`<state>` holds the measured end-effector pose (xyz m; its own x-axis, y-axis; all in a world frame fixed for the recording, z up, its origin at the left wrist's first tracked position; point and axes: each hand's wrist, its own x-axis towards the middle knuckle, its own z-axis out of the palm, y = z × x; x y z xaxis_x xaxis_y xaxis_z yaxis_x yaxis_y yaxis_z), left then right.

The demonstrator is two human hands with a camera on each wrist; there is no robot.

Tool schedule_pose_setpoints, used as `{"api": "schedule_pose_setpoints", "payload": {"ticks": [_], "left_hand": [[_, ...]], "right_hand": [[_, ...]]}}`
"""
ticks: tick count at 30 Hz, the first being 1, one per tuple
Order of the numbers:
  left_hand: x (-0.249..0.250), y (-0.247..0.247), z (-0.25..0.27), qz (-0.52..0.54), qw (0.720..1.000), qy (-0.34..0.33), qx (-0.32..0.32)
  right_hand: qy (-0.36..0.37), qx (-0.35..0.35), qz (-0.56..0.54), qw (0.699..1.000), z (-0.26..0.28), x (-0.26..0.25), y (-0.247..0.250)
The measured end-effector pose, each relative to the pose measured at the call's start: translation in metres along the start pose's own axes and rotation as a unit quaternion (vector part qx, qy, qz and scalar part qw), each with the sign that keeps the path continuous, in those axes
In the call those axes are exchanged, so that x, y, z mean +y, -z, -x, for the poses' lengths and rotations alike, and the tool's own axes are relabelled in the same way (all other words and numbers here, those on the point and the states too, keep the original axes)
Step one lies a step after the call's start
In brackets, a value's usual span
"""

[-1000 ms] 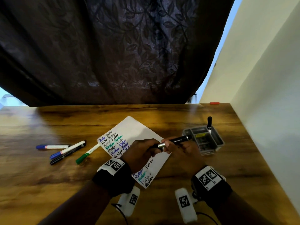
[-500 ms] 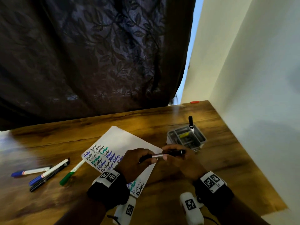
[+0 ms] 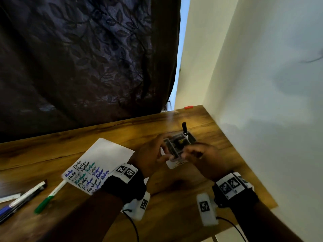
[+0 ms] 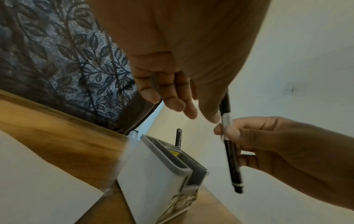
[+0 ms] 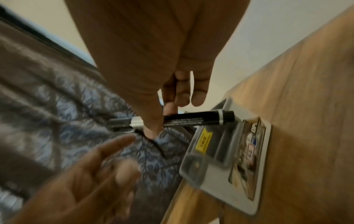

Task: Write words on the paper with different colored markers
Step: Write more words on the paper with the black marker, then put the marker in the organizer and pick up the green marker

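My right hand (image 3: 201, 154) pinches a capped black marker (image 4: 230, 151) between thumb and fingers, just above the grey organizer tray (image 3: 170, 147). In the right wrist view the marker (image 5: 191, 120) lies across the tray's (image 5: 210, 174) near end. My left hand (image 3: 152, 154) hovers at the tray's left side, holding nothing, its fingers (image 4: 172, 98) relaxed and just clear of the marker's cap. The white paper (image 3: 104, 154), with several rows of coloured words, lies left of my hands and is partly hidden by my left wrist.
Another black marker (image 3: 184, 130) stands upright in the tray's far corner. A green marker (image 3: 49, 196) and several blue and black ones (image 3: 22, 194) lie at the table's left. The white wall (image 3: 262, 119) runs close along the table's right edge. A dark curtain hangs behind.
Both hands moved right from over the paper to the organizer tray. My left hand let go of the black marker, which stays in my right hand. The head view swung right.
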<state>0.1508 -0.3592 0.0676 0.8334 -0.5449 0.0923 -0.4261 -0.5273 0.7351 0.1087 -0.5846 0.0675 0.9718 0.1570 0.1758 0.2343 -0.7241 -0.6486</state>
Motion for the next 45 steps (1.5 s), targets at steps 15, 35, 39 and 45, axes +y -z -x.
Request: {"api": "schedule_pose_setpoints", "payload": {"ticks": [15, 35, 39, 45], "left_hand": [[-0.033, -0.007, 0.006, -0.040, 0.998, 0.055, 0.010], [-0.054, -0.004, 0.032, -0.051, 0.993, 0.107, 0.025], [-0.056, 0.010, 0.046, -0.056, 0.990, 0.122, 0.038], [-0.075, 0.043, 0.090, -0.061, 0.978, 0.188, 0.071]], "right_hand": [[-0.181, 0.157, -0.114, 0.964, -0.063, 0.061, -0.002], [-0.192, 0.094, 0.020, 0.977, -0.055, 0.072, -0.012], [-0.131, 0.102, 0.052, 0.985, -0.056, 0.044, -0.011], [-0.003, 0.087, 0.019, 0.996, -0.067, -0.024, -0.039]]}}
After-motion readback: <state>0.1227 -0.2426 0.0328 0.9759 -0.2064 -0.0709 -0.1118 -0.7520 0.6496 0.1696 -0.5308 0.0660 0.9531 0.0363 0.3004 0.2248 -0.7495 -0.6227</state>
